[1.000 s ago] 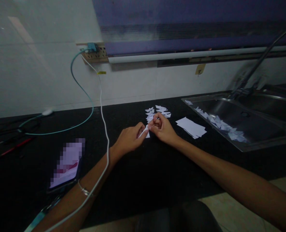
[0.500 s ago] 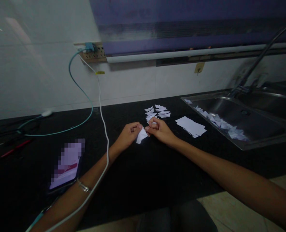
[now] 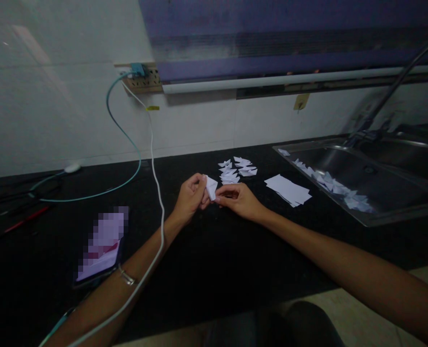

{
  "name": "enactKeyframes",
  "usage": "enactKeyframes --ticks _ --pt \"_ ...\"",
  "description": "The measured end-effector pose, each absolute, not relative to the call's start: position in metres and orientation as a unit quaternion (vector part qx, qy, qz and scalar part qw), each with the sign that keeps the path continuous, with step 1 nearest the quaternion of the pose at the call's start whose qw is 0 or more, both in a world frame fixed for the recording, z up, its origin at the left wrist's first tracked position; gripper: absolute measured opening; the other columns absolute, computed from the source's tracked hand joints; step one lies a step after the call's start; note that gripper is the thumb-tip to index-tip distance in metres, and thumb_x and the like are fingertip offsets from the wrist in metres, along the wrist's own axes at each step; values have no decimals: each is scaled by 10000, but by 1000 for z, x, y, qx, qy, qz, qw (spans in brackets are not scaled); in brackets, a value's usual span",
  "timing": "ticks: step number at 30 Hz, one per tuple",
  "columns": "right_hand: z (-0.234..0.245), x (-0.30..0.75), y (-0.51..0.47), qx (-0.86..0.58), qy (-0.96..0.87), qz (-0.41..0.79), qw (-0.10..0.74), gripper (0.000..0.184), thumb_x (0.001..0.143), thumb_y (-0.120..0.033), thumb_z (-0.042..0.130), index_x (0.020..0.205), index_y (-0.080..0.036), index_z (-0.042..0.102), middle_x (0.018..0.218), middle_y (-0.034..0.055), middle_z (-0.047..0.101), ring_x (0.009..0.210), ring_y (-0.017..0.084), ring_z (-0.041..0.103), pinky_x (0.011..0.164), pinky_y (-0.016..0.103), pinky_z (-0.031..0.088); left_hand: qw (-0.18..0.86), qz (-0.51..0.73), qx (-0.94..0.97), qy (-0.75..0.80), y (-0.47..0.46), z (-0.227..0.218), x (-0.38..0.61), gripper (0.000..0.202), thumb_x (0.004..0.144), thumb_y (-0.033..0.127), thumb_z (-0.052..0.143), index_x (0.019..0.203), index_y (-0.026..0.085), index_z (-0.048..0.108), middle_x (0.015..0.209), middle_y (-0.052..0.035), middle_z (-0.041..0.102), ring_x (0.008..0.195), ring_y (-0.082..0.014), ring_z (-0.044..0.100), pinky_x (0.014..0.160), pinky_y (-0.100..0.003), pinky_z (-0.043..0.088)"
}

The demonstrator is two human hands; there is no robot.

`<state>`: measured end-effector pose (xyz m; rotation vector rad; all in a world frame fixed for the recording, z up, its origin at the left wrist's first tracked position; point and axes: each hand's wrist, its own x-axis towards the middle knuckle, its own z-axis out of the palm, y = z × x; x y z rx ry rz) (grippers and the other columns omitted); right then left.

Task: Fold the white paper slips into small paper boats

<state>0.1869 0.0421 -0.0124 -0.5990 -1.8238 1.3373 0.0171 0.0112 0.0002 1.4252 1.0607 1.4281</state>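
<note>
A small piece of folded white paper (image 3: 211,186) is held up between my hands above the black counter. My left hand (image 3: 192,195) pinches its left edge between thumb and fingers. At the lower right corner, the thumb and forefinger of my right hand (image 3: 240,198) close on the paper. Just behind my hands lie several small folded paper boats (image 3: 230,174) in two groups. To the right of my right hand is a loose stack of white paper sheets (image 3: 288,189).
More folded paper pieces (image 3: 331,184) line the left rim of the steel sink (image 3: 366,222). A phone (image 3: 101,246) lies by my left forearm. A white cable (image 3: 157,185) hangs across that forearm from the wall socket (image 3: 143,83). A teal cable (image 3: 107,193) loops over the counter (image 3: 214,270).
The folded paper has been raised slightly and turned, so its point now faces down. My left hand has rotated upward with it, and my right fingers have shifted to its lower corner.
</note>
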Motion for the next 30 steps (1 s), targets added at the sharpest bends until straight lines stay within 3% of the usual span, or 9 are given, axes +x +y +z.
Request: enactKeyframes --ticks 12,17,23,30 --pt "-12 188 41 -243 -747 499 365 223 788 -397 734 762 -176 754 714 20 717 648 148 621 629 267 482 326 540 598 495 0 6 26 375 951 532 501 760 213 451 378 90 464 272 -69 426 306 -162 272" --pt "-11 190 44 -242 -746 495 374 199 768 -357 734 709 -168 714 667 8 677 623 137 588 604 255 459 348 534 612 469 -4 6 27 375 960 537 475 771 218 423 394 100 436 293 -69 415 335 -162 308" --pt "-1 196 46 -216 -744 514 368 223 750 -363 750 684 -165 671 679 10 659 641 136 586 622 261 465 386 436 679 448 -9 6 19 429 931 564 499 735 183 502 459 67 446 362 -70 406 369 -177 298" --pt "-6 192 44 -229 -707 565 360 271 826 -434 691 810 -163 693 761 35 680 650 135 604 637 275 498 313 454 676 489 -6 11 18 453 919 532 506 652 166 523 501 29 477 429 -89 419 404 -204 281"
